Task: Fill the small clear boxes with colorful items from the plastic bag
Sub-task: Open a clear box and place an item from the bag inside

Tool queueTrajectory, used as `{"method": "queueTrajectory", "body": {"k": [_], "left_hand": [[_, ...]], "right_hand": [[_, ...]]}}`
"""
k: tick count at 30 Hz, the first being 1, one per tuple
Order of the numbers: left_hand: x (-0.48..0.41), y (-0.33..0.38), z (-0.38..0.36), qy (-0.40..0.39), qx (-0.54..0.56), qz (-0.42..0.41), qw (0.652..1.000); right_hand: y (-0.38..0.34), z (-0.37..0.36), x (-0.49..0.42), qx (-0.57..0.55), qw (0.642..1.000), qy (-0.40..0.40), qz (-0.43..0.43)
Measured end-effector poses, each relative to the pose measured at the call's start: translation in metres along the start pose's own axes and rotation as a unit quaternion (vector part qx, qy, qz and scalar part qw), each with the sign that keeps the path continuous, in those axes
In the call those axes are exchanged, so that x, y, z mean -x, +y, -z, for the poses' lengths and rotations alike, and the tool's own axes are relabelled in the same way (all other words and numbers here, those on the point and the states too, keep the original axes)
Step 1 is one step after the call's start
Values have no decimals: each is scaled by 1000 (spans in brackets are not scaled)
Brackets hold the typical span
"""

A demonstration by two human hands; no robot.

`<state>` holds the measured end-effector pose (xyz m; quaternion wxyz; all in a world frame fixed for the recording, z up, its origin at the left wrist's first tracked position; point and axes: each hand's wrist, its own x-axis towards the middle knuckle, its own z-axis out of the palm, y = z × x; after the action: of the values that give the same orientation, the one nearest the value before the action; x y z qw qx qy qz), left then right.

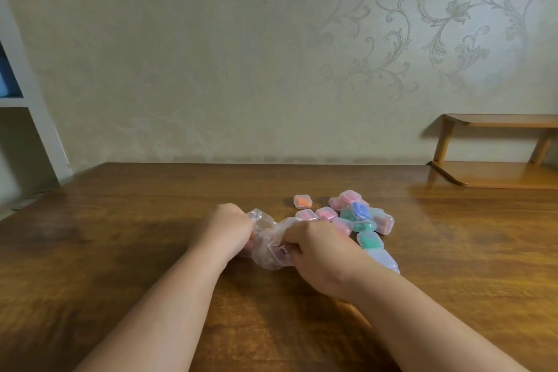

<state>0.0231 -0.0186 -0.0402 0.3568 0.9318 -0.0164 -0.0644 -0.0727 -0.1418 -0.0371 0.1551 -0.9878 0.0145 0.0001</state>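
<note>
A crumpled clear plastic bag point(267, 240) lies on the wooden table point(120, 235) between my hands, with a few coloured items dimly showing through it. My left hand point(228, 226) grips the bag's left end with curled fingers. My right hand point(314, 246) clutches its right end. Just right of my right hand sits a pile of small clear boxes point(359, 217) holding pink, green, blue and orange items. One box with an orange item point(303, 201) lies apart, behind the bag. A pale lilac box point(383, 258) sits beside my right wrist.
A low wooden shelf point(498, 174) stands at the table's back right against the patterned wall. A white shelving unit point(27, 106) rises at the far left. Bare tabletop spreads to the left and in front of my arms.
</note>
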Motion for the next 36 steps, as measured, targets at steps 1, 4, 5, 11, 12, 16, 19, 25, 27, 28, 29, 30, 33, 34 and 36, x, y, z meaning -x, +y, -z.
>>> {"method": "queueTrajectory", "body": {"k": [1, 4, 5, 11, 12, 16, 19, 25, 27, 28, 29, 30, 33, 34, 36], "left_hand": [[1, 1, 1, -11, 39, -5, 999], [9, 2, 4, -25, 181, -19, 983], [10, 3, 5, -33, 225, -20, 974], [13, 6, 8, -111, 346, 26, 931], [14, 6, 8, -126, 368, 33, 921], [17, 2, 8, -184, 419, -10, 889], [18, 0, 6, -203, 416, -42, 885], [20, 1, 5, -236, 432, -69, 868], [20, 1, 5, -238, 439, -69, 864], [20, 1, 5, -238, 443, -67, 862], [20, 0, 5, -236, 446, -65, 861], [18, 0, 4, -231, 449, -64, 861], [14, -1, 1, -217, 460, -61, 859], [13, -2, 1, -216, 465, -60, 856], [12, -2, 1, -219, 473, -61, 851]], "right_hand": [[-1, -1, -1, -2, 1000, 15, 1], [2, -8, 3, -52, 993, 108, 14], [2, -7, 3, -65, 990, 126, 10], [9, -5, -1, -91, 984, 151, -36], [9, -4, -2, -90, 984, 144, -48], [9, -1, -1, -122, 981, 130, -72], [10, -2, -6, -148, 976, 111, -112], [13, 6, -6, -185, 962, 120, -162], [9, 6, -3, -199, 960, 131, -146], [10, 6, -3, -206, 958, 138, -146], [11, 6, -3, -211, 955, 147, -148], [12, 6, -3, -210, 953, 159, -151], [14, 8, 0, -197, 952, 182, -149], [13, 8, 0, -200, 951, 181, -148], [10, 8, 2, -204, 952, 175, -148]]}}
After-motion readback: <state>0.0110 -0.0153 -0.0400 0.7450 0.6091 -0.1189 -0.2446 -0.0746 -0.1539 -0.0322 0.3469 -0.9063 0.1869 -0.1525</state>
